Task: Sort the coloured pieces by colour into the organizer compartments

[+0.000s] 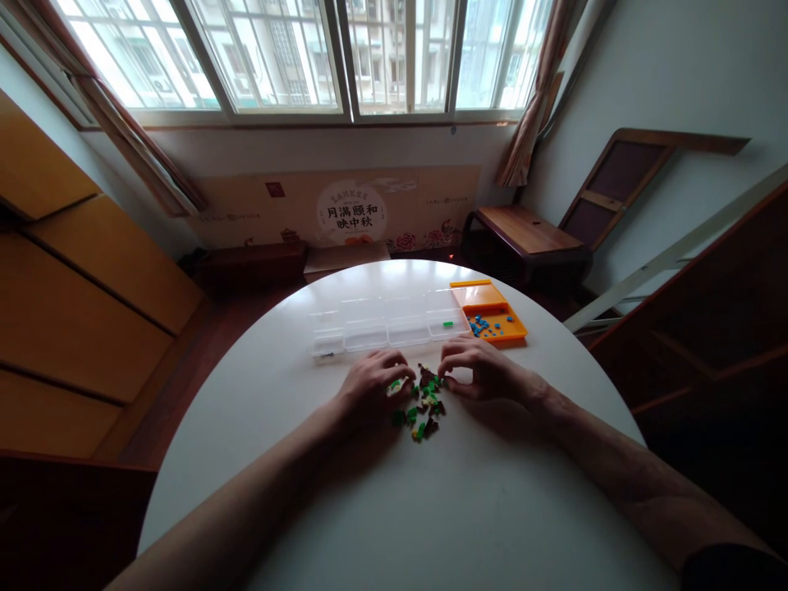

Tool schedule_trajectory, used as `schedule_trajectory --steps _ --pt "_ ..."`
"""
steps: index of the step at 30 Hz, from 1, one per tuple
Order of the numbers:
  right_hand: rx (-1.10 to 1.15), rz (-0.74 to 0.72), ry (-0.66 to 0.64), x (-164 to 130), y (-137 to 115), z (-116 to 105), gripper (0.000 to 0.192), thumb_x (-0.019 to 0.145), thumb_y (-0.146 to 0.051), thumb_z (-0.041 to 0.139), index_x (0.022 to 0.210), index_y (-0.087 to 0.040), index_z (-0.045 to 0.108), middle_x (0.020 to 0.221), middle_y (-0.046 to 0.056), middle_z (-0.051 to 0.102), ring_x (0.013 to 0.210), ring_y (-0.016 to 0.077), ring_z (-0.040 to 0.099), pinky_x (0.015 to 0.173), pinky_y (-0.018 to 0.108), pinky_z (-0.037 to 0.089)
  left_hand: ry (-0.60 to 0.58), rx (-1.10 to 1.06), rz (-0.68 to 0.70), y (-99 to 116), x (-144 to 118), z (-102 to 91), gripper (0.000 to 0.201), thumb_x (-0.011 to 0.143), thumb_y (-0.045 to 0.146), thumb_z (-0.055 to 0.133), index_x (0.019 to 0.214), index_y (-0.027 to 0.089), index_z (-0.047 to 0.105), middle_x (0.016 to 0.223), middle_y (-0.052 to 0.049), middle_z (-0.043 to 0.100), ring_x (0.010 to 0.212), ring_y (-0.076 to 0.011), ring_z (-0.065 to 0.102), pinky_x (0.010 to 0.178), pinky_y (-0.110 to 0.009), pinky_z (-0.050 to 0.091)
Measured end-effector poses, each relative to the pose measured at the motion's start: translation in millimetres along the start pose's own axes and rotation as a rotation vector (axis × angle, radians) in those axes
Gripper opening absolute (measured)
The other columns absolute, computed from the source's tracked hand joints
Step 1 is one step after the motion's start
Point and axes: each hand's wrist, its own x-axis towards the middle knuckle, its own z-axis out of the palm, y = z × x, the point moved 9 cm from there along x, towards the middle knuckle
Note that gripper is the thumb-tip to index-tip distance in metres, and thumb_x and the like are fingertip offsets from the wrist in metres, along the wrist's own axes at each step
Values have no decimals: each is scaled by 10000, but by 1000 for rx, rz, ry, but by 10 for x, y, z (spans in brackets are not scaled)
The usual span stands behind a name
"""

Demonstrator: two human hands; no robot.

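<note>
A loose pile of small building bricks (pixel 429 402), green, brown and pale yellow, lies on the white round table between my hands. My left hand (pixel 374 382) is at the pile's left side, fingers curled in. Green and pale bits show by its fingertips, but whether they are gripped is unclear. From the right, my right hand (pixel 477 367) reaches to the upper edge of the pile. Its thumb and forefinger bend towards each other beside a green piece; what they pinch, if anything, is too small to make out.
Behind my hands lies a clear plastic compartment box (pixel 368 335) with a green brick (pixel 448 324) in its right part. Beside it, an open orange box (pixel 514 332) holds several small blue bricks (pixel 482 324). Past the round table (pixel 277 361) stands a wooden chair (pixel 529 230).
</note>
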Motion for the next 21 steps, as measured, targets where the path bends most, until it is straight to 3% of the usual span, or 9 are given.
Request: schedule_trajectory --steps 15,21 --pt "-18 -25 41 -36 32 -47 49 989 -232 782 943 -247 791 934 26 757 817 182 651 852 343 501 8 21 18 22 55 81 73 1030 253 718 1015 232 787 1019 -42 779 863 -189 709 802 -333 520" --pt "14 27 1 -44 105 0 54 1008 -228 782 957 -244 793 957 25 770 868 188 690 908 353 507 13 29 28 7 52 112 78 1033 267 717 1023 234 787 1022 -44 781 880 -196 716 807 -337 520"
